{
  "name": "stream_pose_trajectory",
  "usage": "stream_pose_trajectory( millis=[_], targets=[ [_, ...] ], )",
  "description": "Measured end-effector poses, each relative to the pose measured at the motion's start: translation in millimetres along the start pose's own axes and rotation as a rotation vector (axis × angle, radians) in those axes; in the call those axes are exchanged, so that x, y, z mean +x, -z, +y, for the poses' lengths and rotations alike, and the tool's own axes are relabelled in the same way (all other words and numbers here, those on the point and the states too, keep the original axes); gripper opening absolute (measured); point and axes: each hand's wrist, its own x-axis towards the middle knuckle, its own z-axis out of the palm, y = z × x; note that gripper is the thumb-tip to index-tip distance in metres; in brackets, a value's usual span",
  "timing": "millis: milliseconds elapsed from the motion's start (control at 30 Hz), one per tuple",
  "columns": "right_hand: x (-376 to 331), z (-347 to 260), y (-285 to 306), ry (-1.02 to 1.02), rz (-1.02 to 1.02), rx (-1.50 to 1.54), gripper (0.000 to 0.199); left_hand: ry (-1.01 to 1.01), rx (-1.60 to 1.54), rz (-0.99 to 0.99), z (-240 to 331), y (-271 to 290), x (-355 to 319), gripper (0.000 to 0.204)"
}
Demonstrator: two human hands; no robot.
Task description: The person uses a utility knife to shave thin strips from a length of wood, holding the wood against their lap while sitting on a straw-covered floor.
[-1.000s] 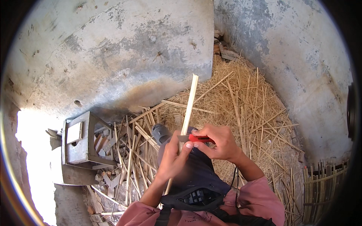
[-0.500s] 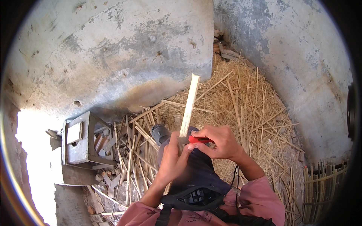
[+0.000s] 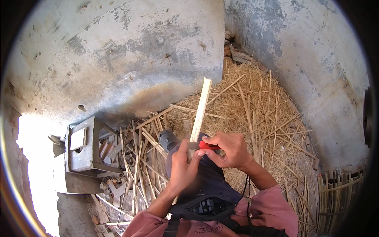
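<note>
My left hand [image 3: 181, 166] is closed around the lower part of a pale split wooden strip [image 3: 201, 108], perhaps bamboo, which points up and slightly to the right. In my right hand [image 3: 232, 151] is a red-handled knife [image 3: 209, 146], gripped with the fingers wrapped round it. Its short grey blade lies across the strip just above my left fingers, and the left thumb is close to the handle. Both hands are above my dark-trousered leg [image 3: 209, 175]. The strip's lower end is mostly hidden by my left hand and forearm.
Straw-like shavings [image 3: 256, 114] cover the floor ahead and to the right. Long loose strips [image 3: 138, 166] lie at the left, beside a wooden box [image 3: 85, 150] and rubble. Weathered walls [image 3: 150, 47] enclose the space. A slatted panel [image 3: 339, 197] stands at the lower right.
The strip and both hands have shifted slightly to the right, and the strip leans a touch more that way. The grip on strip and knife is the same.
</note>
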Motion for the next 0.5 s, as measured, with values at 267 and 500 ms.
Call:
stream_pose_trajectory(
  millis=[267,500],
  targets=[
    [0.7,-3.9,-3.0,0.008,0.017,-0.062,0.031,-0.092,-0.039,0.116,-4.9,-5.5,1.4,0.024],
    [1.5,-5.4,-3.5,-0.01,0.082,-0.103,0.028,-0.005,-0.021,0.066,-8.5,-3.7,-0.4,0.025]
  ],
)
